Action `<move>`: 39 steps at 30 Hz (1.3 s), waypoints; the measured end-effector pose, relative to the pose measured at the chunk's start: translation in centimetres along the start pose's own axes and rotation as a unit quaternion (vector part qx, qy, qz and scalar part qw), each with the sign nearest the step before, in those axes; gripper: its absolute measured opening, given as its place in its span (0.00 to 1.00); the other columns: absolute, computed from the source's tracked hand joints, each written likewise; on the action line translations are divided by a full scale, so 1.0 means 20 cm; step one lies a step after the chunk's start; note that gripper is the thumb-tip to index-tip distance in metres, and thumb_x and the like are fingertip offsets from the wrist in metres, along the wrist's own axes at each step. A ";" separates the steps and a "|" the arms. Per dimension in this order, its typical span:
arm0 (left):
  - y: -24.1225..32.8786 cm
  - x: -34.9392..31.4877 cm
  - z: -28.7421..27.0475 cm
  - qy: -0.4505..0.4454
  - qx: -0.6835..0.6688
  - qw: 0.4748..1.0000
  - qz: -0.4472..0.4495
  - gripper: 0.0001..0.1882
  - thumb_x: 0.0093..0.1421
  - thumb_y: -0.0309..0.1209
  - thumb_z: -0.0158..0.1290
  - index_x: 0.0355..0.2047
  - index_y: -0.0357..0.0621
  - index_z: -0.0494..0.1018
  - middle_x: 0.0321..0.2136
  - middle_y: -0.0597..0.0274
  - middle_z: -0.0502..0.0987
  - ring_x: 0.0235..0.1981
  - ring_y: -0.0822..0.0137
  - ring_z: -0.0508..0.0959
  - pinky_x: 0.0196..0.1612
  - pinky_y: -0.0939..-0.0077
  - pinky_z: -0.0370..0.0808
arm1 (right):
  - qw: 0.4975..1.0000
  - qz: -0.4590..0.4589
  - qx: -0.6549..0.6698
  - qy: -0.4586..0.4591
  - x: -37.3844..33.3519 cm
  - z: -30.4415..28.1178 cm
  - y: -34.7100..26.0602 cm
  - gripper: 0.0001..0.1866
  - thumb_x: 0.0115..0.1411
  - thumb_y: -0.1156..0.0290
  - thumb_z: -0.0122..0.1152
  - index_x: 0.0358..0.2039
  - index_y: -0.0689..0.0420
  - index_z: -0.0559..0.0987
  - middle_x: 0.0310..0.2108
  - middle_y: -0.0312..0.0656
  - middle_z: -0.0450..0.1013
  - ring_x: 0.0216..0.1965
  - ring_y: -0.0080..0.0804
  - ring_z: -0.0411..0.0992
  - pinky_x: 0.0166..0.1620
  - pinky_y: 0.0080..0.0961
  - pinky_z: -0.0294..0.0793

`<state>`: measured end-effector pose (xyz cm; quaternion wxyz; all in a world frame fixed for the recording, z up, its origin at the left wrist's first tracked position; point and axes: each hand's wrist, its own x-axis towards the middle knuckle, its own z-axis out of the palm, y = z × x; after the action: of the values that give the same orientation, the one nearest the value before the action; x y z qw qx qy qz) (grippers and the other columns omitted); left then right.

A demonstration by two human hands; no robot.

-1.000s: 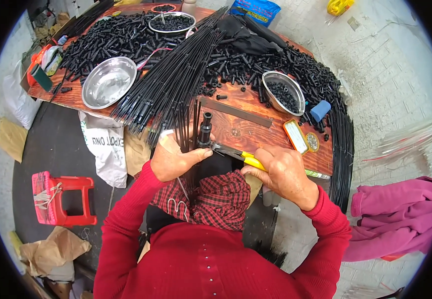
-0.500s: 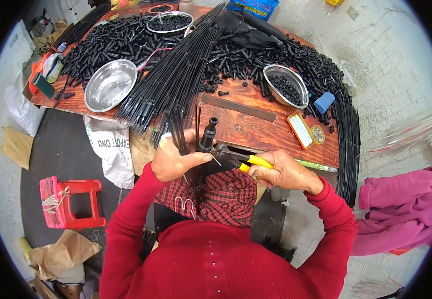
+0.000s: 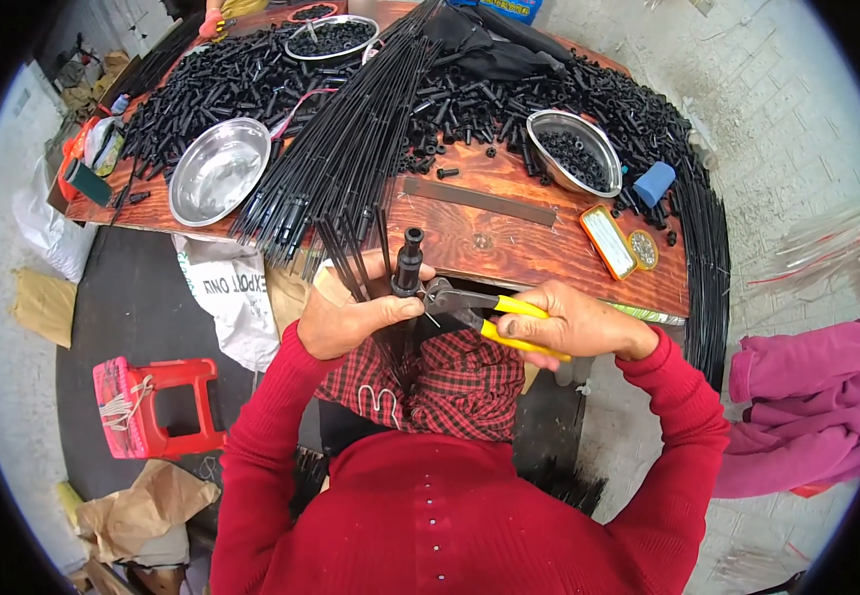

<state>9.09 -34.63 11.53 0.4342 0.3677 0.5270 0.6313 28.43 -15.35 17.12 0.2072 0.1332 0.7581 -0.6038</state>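
My left hand (image 3: 356,315) is closed around a bundle of thin black rods and a black tubular plastic part (image 3: 408,263), which stands nearly upright above the thumb. In my right hand (image 3: 579,322) are pliers (image 3: 494,309) with yellow handles, their dark jaws touching the lower end of the tubular part. A short, thin pale piece, like a wire or pin, sticks out beneath the jaws; its exact kind is too small to tell. Below my hands, a red-and-black checked cloth (image 3: 460,387) covers my lap, and the rods' lower ends hang down over it.
On the wooden table (image 3: 460,238) lie a large fan of black rods (image 3: 351,149), heaps of black plastic parts (image 3: 212,89), an empty metal bowl (image 3: 220,171), a bowl of small black pieces (image 3: 574,154), a flat metal bar (image 3: 480,201) and an orange-rimmed tin (image 3: 609,243). A red stool (image 3: 167,407) stands at left.
The pliers' yellow handles now show further apart in my right hand, with the jaws still at the tubular part's base. The whole view has shifted slightly. A person's hand shows at the far left.
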 end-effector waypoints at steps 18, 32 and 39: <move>-0.06 0.04 -0.03 -0.005 -0.002 1.000 0.027 0.19 0.52 0.21 0.60 0.45 0.33 0.72 0.40 0.61 0.77 0.40 0.74 0.76 0.45 0.79 0.73 | 0.957 -0.096 -0.171 0.214 -0.08 0.02 0.02 0.24 0.61 0.49 0.54 0.35 0.62 0.75 0.22 0.40 0.73 0.17 0.25 0.70 0.19 0.20 0.67; -0.08 0.05 -0.05 0.012 0.000 1.000 0.029 0.19 0.52 0.24 0.61 0.44 0.33 0.73 0.38 0.62 0.78 0.40 0.73 0.76 0.47 0.78 0.72 | 0.977 0.002 -0.126 0.172 -0.12 0.06 -0.05 0.26 0.61 0.47 0.52 0.33 0.63 0.76 0.16 0.38 0.69 0.14 0.21 0.67 0.19 0.19 0.66; -0.06 0.06 -0.03 -0.018 -0.003 0.999 0.034 0.19 0.52 0.24 0.61 0.45 0.33 0.73 0.37 0.63 0.77 0.40 0.73 0.76 0.46 0.78 0.71 | 0.989 0.031 0.142 0.012 -0.06 0.01 0.12 0.29 0.62 0.43 0.49 0.35 0.61 0.77 0.13 0.38 0.68 0.14 0.20 0.67 0.17 0.16 0.64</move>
<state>8.29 -33.72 10.15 0.4229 0.3955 0.5043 0.6406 30.60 -14.96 15.66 0.1958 0.1917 0.6628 -0.6968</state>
